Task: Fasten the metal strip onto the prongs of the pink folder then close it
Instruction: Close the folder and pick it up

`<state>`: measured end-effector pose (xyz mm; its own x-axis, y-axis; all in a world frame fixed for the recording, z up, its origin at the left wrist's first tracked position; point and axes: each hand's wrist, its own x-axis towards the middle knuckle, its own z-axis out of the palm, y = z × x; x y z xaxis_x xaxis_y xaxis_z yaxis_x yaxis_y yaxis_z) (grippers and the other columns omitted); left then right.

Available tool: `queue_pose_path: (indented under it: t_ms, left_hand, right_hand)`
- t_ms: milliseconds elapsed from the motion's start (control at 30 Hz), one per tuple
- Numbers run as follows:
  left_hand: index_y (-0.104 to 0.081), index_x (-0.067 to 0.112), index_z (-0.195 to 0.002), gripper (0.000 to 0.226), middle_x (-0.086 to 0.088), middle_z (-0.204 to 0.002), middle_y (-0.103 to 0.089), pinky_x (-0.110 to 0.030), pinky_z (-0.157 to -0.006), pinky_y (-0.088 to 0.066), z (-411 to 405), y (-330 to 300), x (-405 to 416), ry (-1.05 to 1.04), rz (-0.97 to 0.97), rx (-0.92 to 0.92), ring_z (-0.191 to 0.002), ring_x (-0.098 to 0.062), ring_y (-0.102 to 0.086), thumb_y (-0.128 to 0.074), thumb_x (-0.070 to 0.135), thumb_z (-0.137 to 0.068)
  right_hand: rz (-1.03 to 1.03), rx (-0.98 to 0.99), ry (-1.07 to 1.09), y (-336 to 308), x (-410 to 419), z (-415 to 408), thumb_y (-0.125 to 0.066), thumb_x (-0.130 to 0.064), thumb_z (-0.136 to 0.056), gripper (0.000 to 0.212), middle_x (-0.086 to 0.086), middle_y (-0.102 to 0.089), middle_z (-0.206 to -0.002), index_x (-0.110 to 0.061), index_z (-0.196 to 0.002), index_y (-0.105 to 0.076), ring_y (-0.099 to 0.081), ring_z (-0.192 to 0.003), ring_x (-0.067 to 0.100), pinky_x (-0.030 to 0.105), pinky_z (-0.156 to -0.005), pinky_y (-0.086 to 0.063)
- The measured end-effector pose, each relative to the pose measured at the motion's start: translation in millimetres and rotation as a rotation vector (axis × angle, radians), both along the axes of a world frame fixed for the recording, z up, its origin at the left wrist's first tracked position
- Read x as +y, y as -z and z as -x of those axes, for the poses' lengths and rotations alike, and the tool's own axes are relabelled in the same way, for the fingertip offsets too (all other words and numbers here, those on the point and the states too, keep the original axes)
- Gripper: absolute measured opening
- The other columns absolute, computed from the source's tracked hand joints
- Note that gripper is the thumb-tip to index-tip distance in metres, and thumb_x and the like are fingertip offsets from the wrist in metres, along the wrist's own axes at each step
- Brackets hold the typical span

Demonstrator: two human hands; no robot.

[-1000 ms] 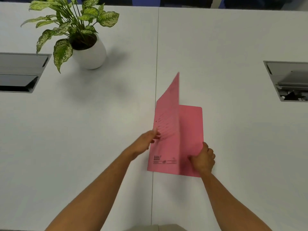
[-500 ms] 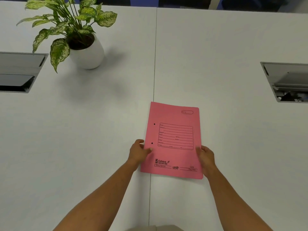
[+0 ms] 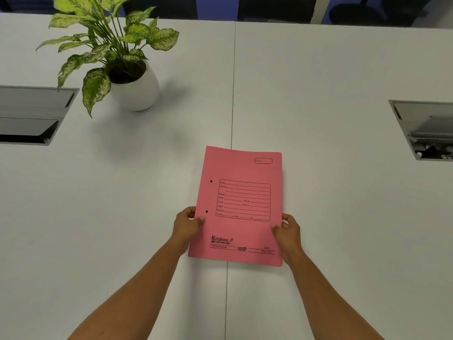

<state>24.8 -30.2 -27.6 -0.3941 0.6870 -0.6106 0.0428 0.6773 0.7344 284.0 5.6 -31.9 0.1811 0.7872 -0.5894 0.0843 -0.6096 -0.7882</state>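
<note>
My left hand [image 3: 187, 225] and right hand [image 3: 288, 230] pinch the closed pink folder [image 3: 241, 207] by its side edges on the white bench [image 3: 331, 119].

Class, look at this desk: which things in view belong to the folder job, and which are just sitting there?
Part of the job:
- pink folder, closed, front cover up
- left hand gripping its left edge
- right hand gripping its right edge

Just there:
- potted plant, far left
- cable box set into the white table, left
- second cable box, right
</note>
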Motion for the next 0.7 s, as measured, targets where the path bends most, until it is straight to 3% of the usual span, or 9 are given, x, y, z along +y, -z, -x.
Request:
queue_pose_path:
  t_ms: [233,700]
  left_hand:
    - [-0.064,0.013,-0.114,0.027,-0.004,-0.105,-0.066,-0.048,-0.094,-0.051,58,-9,36,-0.059,-0.022,0.130,-0.100,-0.027,-0.063,-0.061,0.010,-0.088]
    - [-0.062,0.012,-0.122,0.037,-0.008,-0.107,-0.065,-0.050,-0.092,-0.051,156,6,125,-0.101,-0.075,0.212,-0.100,-0.031,-0.064,-0.064,0.007,-0.085]
  right_hand:
    - [-0.078,-0.071,-0.184,-4,43,54,-0.064,-0.004,-0.086,0.027,0.007,-0.067,-0.102,-0.016,-0.109,-0.055,-0.066,-0.086,0.018,0.033,-0.072,-0.056]
    - [-0.154,-0.239,-0.349,14,152,152,-0.072,-0.010,-0.081,0.037,0.010,-0.069,-0.103,-0.011,-0.114,-0.057,-0.066,-0.088,0.024,0.043,-0.086,-0.056]
